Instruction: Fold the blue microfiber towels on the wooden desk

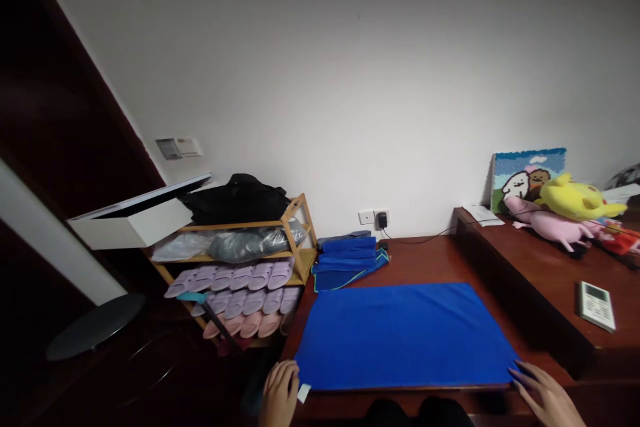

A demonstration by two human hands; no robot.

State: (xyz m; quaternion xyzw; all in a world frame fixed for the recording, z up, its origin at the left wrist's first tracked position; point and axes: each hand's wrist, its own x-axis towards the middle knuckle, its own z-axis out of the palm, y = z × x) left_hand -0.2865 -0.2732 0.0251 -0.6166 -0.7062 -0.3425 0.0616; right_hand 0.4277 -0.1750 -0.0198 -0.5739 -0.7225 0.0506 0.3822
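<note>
A blue towel (pixel 400 337) lies spread nearly flat on a reddish-brown wooden table, its front edge along the table's front edge. At its front left corner, my left hand (pixel 281 388) has its fingers curled together on the cloth. A small white tag (pixel 303 392) sticks out beside that hand. My right hand (pixel 544 388) touches the front right corner with its fingertips, the fingers somewhat apart. Behind the towel, against the wall, sits a pile of folded blue cloths (pixel 347 257); one with a light green edge is at the bottom.
Left of the table stands a wooden rack (pixel 299 240) with rows of slippers (pixel 240 277), a black bag (pixel 237 200) and a white box (pixel 135 223). A raised brown surface (pixel 550 280) on the right bears plush toys (pixel 575 200) and a white device with buttons (pixel 597 307).
</note>
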